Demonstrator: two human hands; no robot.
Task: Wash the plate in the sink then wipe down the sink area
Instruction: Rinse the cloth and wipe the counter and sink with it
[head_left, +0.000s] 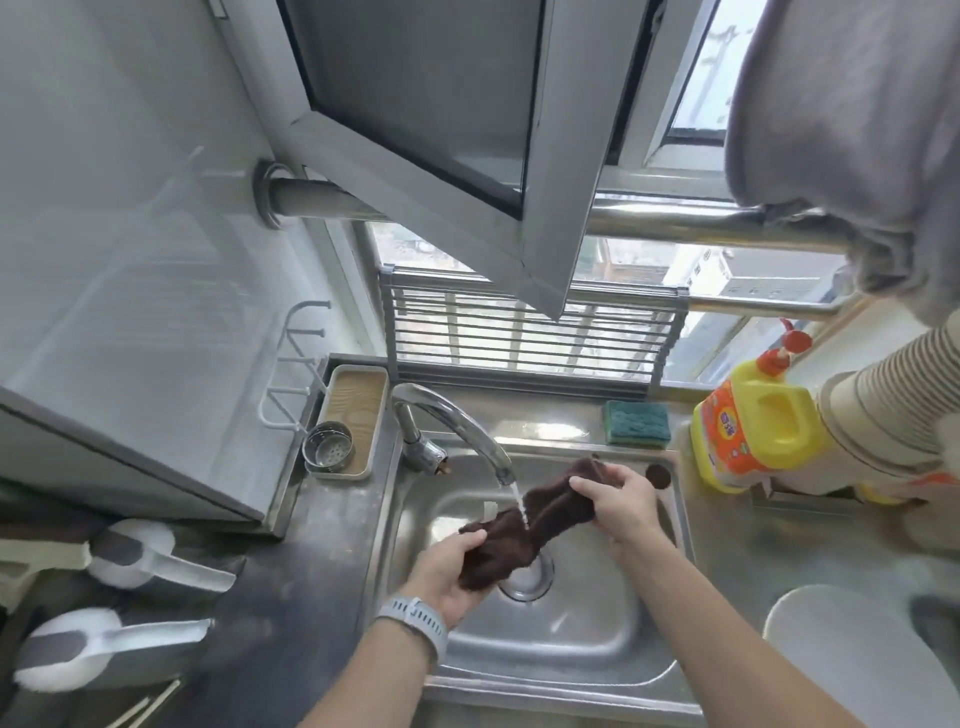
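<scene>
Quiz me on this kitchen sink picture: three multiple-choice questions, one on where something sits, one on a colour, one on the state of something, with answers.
1. Where does the green sponge lie?
A. on the ledge behind the sink basin
B. in the basin
C. on the white plate

2. What colour is the cloth in the person's hands?
A. white
B. dark brown
C. yellow

3. What is the state of the faucet?
A. off
B. running
C. removed

Answers:
1 A, it rests behind the sink, near the yellow detergent bottle.
2 B, the left hand and right hand grip a dark brown cloth.
3 B, a stream falls from the spout onto the cloth.
</scene>
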